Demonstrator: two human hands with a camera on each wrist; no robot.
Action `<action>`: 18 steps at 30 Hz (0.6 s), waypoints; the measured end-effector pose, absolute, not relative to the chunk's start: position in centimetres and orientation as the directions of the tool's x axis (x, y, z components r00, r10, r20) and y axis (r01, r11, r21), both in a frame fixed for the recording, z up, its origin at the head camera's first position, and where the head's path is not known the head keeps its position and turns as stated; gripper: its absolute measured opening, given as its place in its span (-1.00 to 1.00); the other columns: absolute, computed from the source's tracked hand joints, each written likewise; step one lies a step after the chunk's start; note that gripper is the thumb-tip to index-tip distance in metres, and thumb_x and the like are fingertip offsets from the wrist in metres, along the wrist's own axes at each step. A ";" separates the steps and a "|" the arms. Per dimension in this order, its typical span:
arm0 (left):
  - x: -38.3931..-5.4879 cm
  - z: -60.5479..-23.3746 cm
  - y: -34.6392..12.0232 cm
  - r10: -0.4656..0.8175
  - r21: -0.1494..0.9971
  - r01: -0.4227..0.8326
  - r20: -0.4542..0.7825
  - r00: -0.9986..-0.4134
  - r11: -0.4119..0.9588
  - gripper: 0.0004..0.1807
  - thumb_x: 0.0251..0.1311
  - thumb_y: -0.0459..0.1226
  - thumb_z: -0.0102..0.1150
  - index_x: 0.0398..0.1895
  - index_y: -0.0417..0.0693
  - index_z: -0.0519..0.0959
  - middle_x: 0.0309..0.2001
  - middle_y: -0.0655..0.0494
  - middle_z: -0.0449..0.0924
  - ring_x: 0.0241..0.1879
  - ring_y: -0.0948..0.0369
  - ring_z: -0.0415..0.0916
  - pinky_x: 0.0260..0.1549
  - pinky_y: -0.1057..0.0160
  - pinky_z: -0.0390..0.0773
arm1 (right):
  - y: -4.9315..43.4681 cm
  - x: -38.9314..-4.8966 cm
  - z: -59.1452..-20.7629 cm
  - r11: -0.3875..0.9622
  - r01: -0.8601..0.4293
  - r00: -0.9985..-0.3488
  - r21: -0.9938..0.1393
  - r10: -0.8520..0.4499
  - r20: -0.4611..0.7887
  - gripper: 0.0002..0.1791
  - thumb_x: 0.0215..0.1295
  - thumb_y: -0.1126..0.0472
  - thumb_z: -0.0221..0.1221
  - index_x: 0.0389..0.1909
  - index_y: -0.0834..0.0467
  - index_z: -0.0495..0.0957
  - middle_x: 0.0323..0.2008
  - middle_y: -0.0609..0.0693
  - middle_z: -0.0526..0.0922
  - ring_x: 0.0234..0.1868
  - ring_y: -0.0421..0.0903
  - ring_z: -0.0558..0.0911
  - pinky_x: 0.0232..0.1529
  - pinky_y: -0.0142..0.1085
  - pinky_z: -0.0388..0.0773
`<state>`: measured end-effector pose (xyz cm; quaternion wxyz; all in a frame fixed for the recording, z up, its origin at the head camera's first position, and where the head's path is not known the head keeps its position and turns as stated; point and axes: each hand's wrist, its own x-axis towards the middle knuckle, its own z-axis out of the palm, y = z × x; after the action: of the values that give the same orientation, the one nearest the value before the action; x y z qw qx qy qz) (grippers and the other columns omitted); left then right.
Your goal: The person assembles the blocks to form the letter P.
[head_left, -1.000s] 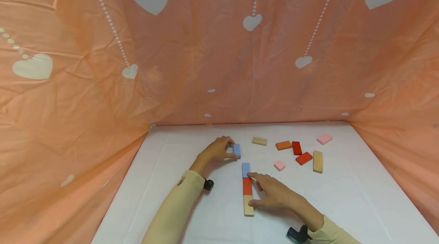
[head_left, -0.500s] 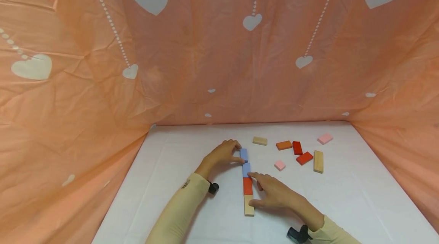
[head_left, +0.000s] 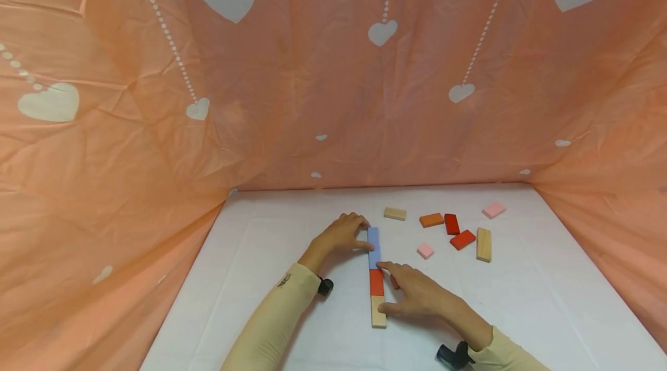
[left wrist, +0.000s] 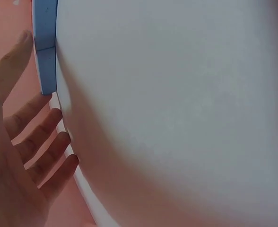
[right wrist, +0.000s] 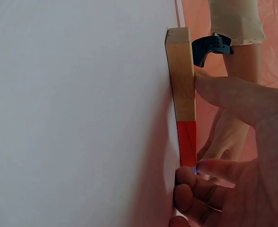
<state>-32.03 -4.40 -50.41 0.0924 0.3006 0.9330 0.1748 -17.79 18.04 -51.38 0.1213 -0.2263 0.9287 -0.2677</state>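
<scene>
A straight row of wooden blocks runs away from me on the white table. Nearest is a natural wood block (head_left: 378, 312), then a red block (head_left: 376, 282), then two blue blocks end to end. My left hand (head_left: 341, 234) pinches the farthest blue block (head_left: 373, 236) lengthwise. In the left wrist view its index fingertip meets the far end of that blue block (left wrist: 46, 71), and its thumb lies near the seam. My right hand (head_left: 419, 293) touches the row, thumb on the natural wood block (right wrist: 181, 75), index finger near where the red block (right wrist: 187, 142) meets the nearer blue one.
Loose blocks lie to the right of the row: an orange block (head_left: 431, 220), two red blocks (head_left: 462, 239), two pink blocks (head_left: 425, 250), a small natural block (head_left: 395, 213) and a longer natural block (head_left: 483, 245). An orange curtain (head_left: 333, 99) with hearts surrounds the table (head_left: 547, 290).
My left hand has brought the second blue block rightward and slightly toward me, into line at the far end of the row. The right hand has stayed in place.
</scene>
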 end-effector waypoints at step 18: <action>-31.8 -50.2 -4.4 0.593 0.369 0.532 -0.070 -0.802 0.762 -0.34 0.34 0.13 0.44 0.36 -0.01 0.56 0.33 0.06 0.56 0.32 0.05 0.44 0.39 0.02 0.45 | 18.0 -17.7 -51.1 0.751 -0.360 -0.865 -0.553 -0.491 -0.104 0.04 0.19 -0.26 0.51 0.58 0.11 0.34 -0.16 -0.16 0.51 -0.09 -0.11 0.48 -0.01 -0.01 0.58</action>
<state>-31.76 -4.39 -50.25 0.0914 0.3012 0.9342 0.1678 -17.68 17.99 -51.13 0.1226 -0.2295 0.9277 -0.2679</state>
